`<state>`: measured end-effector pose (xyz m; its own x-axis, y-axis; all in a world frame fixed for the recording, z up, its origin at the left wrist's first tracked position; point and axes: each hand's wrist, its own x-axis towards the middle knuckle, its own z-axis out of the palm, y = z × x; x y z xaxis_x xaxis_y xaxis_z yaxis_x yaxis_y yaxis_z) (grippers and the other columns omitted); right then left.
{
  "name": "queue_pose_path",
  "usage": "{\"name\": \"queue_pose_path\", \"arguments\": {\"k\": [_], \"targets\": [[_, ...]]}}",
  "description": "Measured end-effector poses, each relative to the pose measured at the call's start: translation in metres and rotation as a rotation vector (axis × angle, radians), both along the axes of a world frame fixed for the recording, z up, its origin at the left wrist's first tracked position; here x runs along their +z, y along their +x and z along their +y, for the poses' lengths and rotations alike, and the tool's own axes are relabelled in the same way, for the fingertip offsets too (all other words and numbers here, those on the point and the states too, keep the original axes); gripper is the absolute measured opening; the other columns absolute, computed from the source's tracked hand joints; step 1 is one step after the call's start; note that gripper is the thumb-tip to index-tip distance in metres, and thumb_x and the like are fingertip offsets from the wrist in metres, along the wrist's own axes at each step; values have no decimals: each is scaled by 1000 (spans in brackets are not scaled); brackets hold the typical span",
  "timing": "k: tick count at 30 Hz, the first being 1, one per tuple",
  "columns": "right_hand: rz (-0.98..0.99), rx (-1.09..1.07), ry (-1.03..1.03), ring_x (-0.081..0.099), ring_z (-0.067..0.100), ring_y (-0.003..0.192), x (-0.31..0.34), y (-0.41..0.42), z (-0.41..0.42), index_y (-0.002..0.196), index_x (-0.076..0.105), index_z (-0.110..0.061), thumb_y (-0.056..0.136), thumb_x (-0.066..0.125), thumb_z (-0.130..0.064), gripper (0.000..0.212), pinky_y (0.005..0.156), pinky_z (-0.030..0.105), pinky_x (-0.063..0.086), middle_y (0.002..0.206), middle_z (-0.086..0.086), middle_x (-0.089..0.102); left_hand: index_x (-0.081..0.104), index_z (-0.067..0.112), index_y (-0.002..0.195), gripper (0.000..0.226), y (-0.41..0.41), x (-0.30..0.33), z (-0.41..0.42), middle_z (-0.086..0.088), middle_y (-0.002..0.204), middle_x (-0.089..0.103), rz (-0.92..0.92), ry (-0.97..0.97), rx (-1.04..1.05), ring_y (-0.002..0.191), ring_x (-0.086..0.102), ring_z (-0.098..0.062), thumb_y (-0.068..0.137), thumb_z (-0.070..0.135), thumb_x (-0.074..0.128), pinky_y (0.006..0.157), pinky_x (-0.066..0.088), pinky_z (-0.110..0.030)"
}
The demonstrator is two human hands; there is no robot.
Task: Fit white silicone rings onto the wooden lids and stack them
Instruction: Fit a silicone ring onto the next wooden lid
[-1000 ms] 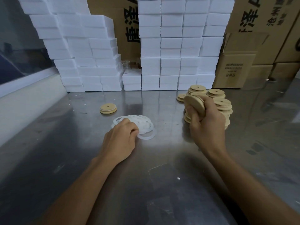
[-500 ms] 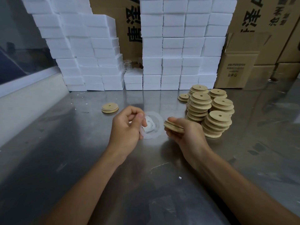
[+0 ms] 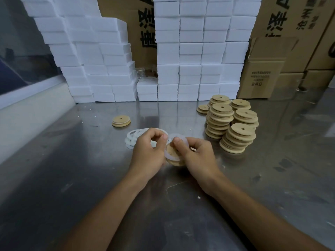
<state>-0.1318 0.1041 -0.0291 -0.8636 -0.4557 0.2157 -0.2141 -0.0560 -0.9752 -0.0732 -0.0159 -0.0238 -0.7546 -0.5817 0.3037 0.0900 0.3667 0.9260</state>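
The steel tabletop (image 3: 72, 178) carries, against its back edge, a wall of white foam blocks (image 3: 190, 51) with cardboard cartons (image 3: 272, 69) behind and to the right of it. In front of these stand several stacks of wooden lids (image 3: 230, 124), and a single lid (image 3: 121, 121) lies well apart to the left. A loose heap of white silicone rings (image 3: 133, 137) sits just beyond the left hand (image 3: 147, 154). Half a second ago the hands were apart, the right hand (image 3: 198, 156) carrying a bare lid; now they have met, and both hold the lid (image 3: 175, 156) between them above the tabletop. The fingers of both hands pinch a ring (image 3: 169, 154) at its upper rim, draping it over the lid. Fitting has likely just begun; the ring does not look seated.
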Motion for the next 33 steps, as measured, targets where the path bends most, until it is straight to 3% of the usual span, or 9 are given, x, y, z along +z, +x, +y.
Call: {"name": "queue_pose_path", "arguments": {"k": [2, 7, 11, 15, 19, 23, 29, 33], "targets": [[135, -35, 17, 60, -3, 62, -3, 0, -1, 73, 72, -19, 97, 60, -23, 27, 59, 17, 47, 63, -11, 68, 60, 21, 80, 15, -1, -3, 0, 6, 73, 62, -7, -47, 19, 59, 53, -9, 95, 20, 61, 54, 40, -23], [312, -98, 126, 64, 7, 71, -4, -2, -1, 87, 74, -14, 96, 60, -27, 21, 65, 29, 52, 74, -6, 70, 58, 13, 94, 14, 0, -5, -2, 1, 62, 65, -82, 127, -163, 36, 52, -22, 99, 25, 57, 34, 35, -22], [315, -114, 98, 65, 7, 76, -4, -1, -1, 91, 70, -18, 94, 63, -28, 12, 68, 26, 52, 78, -8, 70, 60, 8, 88, 9, 0, -6, -1, -3, 63, 67, -4, 189, -136, 39, 56, -21, 96, 12, 61, 36, 40, -23], [345, -146, 59, 66, 7, 79, -5, -4, 0, 88, 67, -21, 93, 65, -23, 6, 71, 24, 53, 80, -11, 69, 61, 14, 78, 16, 0, -8, -2, -1, 71, 70, 79, 93, -29, 40, 58, -17, 90, 7, 67, 39, 47, -25], [410, -178, 81, 67, 1, 80, -5, -12, 4, 86, 69, -22, 92, 68, -19, 7, 73, 19, 53, 78, -15, 70, 62, 20, 74, 22, -2, -11, -4, 2, 60, 66, 103, 35, -25, 42, 58, -16, 91, 5, 66, 43, 51, -27], [408, -155, 125, 68, 1, 78, -5, -18, 6, 85, 71, -22, 91, 69, -18, 8, 73, 21, 54, 79, -14, 72, 63, 21, 77, 22, -2, -11, -7, 5, 58, 66, 96, -26, -7, 43, 62, -20, 93, 6, 63, 46, 54, -30], [328, -129, 114, 71, 5, 78, -3, -20, 9, 86, 74, -15, 89, 71, -16, 4, 74, 32, 60, 81, -7, 75, 63, 13, 75, 17, -2, -13, -12, 3, 65, 70, 66, -34, 36, 44, 65, -18, 89, 5, 68, 46, 51, -21], [242, -72, 77, 73, 12, 79, 2, -21, 11, 87, 74, -8, 87, 73, -11, 3, 78, 39, 61, 83, 1, 76, 64, 12, 74, 17, -2, -14, -16, 2, 67, 71, 60, -5, 40, 49, 68, -21, 88, 3, 69, 49, 55, -27]]}}
